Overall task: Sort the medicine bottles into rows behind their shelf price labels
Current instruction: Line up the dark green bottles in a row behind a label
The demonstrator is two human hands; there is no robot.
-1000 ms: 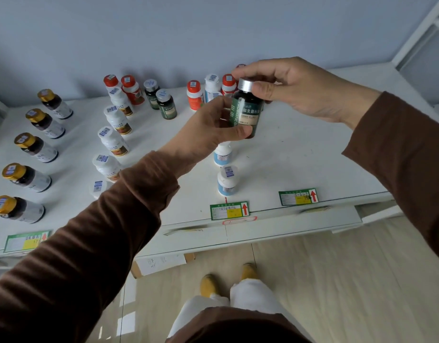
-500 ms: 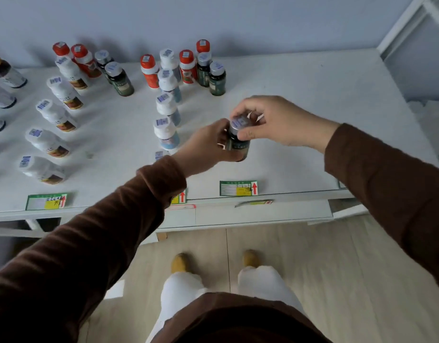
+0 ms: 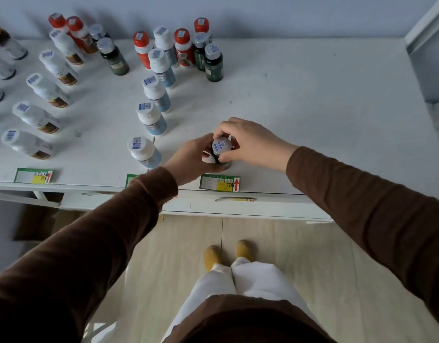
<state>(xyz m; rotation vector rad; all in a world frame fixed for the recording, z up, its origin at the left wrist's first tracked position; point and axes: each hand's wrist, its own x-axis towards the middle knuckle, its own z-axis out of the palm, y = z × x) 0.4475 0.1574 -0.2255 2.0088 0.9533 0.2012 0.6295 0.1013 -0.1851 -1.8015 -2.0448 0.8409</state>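
Observation:
A dark green bottle with a silver cap stands on the white shelf just behind the right price label. My left hand grips its body from the left and my right hand pinches its cap from the right. A row of white-capped blue bottles runs back from the middle label, which my left sleeve partly hides. A row of white bottles with brown labels stands behind the left label.
Unsorted red-capped bottles and dark green silver-capped bottles cluster at the back by the wall. Gold-capped bottles show at the far left edge. The shelf's right half is bare white surface. My feet stand on the wood floor below.
Both hands carried the dark green bottle down and toward the front edge, from mid-air to the shelf behind the right price label. The camera tilted down.

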